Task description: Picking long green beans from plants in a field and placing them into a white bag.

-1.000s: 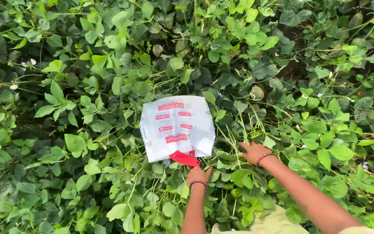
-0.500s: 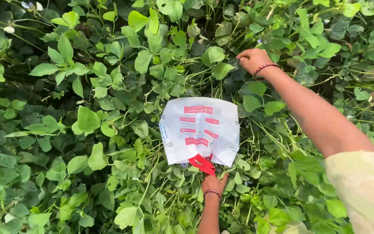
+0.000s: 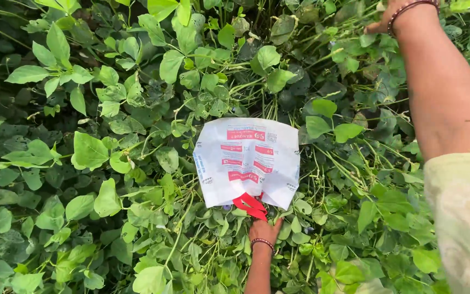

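Gripping crinkled white plastic bag [image 3: 248,160], left hand [image 3: 264,228] amid leaves [image 3: 88,152].

The bag [image 3: 248,160] is white with red patches and a red handle at its bottom edge. It lies flat and a bit crinkled on top of the green leaves [image 3: 88,152], near the middle. The left hand [image 3: 265,228] holds it by the red handle from below. The right hand [image 3: 390,13] is up at the top edge, well apart from the bag, among the leaves.
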